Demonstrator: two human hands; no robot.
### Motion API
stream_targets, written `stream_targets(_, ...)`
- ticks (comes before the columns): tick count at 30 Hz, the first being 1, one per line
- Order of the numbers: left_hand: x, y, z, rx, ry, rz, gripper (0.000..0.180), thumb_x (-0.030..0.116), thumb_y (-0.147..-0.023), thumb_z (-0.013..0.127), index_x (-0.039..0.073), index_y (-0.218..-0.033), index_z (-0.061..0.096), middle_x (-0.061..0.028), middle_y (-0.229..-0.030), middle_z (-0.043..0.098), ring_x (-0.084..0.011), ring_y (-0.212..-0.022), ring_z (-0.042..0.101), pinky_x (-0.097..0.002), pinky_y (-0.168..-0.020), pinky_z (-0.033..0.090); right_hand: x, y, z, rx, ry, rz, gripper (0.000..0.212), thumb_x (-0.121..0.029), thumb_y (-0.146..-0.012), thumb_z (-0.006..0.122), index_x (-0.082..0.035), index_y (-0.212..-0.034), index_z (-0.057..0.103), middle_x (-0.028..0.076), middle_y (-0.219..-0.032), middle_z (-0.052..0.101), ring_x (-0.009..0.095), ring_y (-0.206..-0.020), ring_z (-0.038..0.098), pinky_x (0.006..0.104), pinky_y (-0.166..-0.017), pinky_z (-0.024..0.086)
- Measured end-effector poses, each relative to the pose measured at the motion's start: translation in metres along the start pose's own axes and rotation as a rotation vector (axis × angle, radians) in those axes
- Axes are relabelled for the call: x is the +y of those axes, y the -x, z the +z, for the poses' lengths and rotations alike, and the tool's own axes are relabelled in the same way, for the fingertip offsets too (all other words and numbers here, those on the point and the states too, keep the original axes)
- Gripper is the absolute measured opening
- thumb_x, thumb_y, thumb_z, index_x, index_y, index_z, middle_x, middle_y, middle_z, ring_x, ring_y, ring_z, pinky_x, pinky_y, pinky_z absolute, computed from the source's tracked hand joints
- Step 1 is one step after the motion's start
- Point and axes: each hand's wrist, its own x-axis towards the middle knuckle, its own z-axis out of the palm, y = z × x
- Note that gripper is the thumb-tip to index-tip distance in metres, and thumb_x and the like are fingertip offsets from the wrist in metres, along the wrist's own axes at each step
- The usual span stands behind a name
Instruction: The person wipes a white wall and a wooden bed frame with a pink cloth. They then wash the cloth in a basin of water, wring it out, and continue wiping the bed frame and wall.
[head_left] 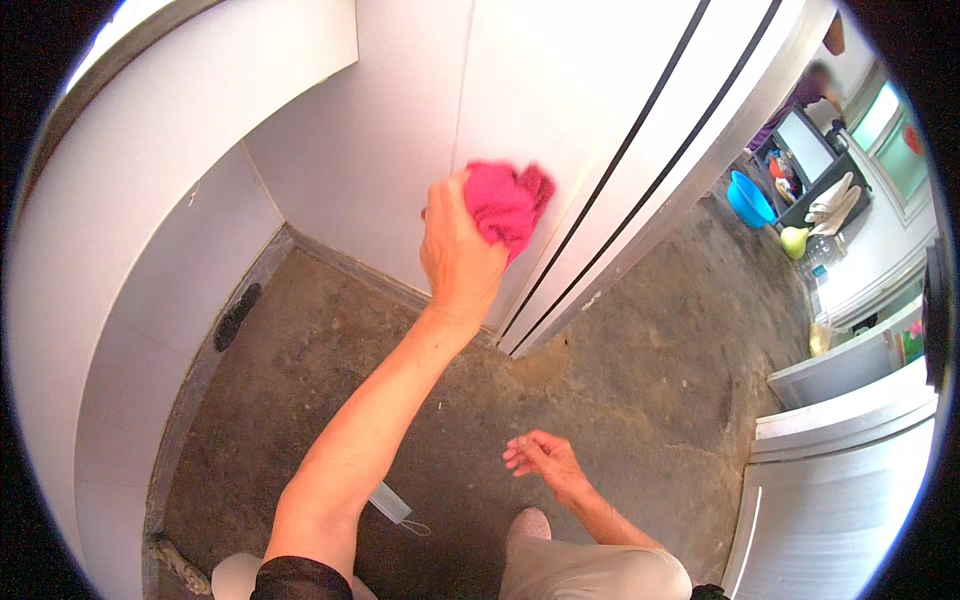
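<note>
A: Location of the crumpled, bright pink-red fabric cloth (510,205)?

B: Upper centre of the frame, in the left hand (456,245), apparently against the smooth white wall panel (560,80).

A: Finger state there?

B: Closed round the cloth; fingertips hidden, so exact grip I cannot tell. Bunching probably makes a thick pad, keeping skin off the panel.

A: Why the outstretched arm?

B: The panel stands away from the body, so presumably for reach.

A: Right hand (547,463)?

B: Lower centre, holding nothing, fingers loosely curled. Its forearm lies close to the beige-trousered knee (620,575); possibly propped for balance, contact unconfirmed.

A: Anything on the grey-brown concrete floor (650,350)?

B: A pale, flat face mask with a thin loop (391,503), left of lower centre, partly behind the left arm. Reason for its placement: not evident.
</note>
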Motion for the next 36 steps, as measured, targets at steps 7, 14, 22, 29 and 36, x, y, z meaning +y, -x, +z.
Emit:
stream_targets(7,-0.001,-0.007,-0.014,-0.1,0.15,0.066,0.058,0.012,-0.068,0.08,0.008,-0.118,0.052,-0.0111,-0.109,0.057,-0.0315,-0.103,0.058,-0.0405,-0.085,0.049,-0.001,0.002,0.007,0.006,0.006,-0.003,0.03,-0.025,-0.099,0.056,0.002,-0.106,0.064,0.012,-0.096,0.069,0.018,-0.084,0.066,0.0314,-0.073,0.056)
stream_targets(14,0.059,-0.059,0.012,0.295,0.16,0.483,0.063,0.017,-0.062,0.085,0.012,-0.116,0.052,-0.0117,-0.103,0.053,-0.0314,-0.096,0.055,-0.0431,-0.078,0.047,-0.004,-0.009,0.006,0.034,0.017,0.015,0.026,-0.022,-0.099,0.055,0.001,-0.104,0.065,0.012,-0.096,0.069,0.019,-0.084,0.067,0.0314,-0.072,0.056)
stream_targets(22,-0.044,0.028,0.017,0.128,0.194,0.028,0.062,0.013,-0.067,0.081,0.01,-0.12,0.05,-0.0132,-0.113,0.053,-0.035,-0.109,0.053,-0.0434,-0.091,0.045,0.008,-0.005,-0.003,0.06,0.03,0.048,0.027,-0.024,-0.099,0.055,0.001,-0.105,0.064,0.013,-0.097,0.07,0.02,-0.083,0.068,0.0322,-0.071,0.056)
stream_targets(29,-0.1,0.02,0.006,0.15,0.253,-0.382,0.062,0.02,-0.077,0.081,0.003,-0.125,0.047,-0.0146,-0.115,0.062,-0.0257,-0.109,0.06,-0.0375,-0.096,0.047,0.005,-0.004,-0.003,0.097,0.018,0.056,0.026,-0.023,-0.099,0.056,0.002,-0.103,0.064,0.014,-0.094,0.07,0.021,-0.081,0.068,0.0327,-0.07,0.057)
stream_targets(36,-0.086,-0.084,-0.016,0.397,0.223,0.085,0.077,0.024,-0.068,0.087,0.0,-0.127,0.043,-0.018,-0.123,0.048,-0.0337,-0.115,0.049,-0.0437,-0.098,0.041,0.014,-0.015,-0.018,0.093,0.011,0.085,0.026,-0.023,-0.099,0.056,0.002,-0.105,0.064,0.013,-0.095,0.07,0.02,-0.082,0.068,0.0325,-0.07,0.056)
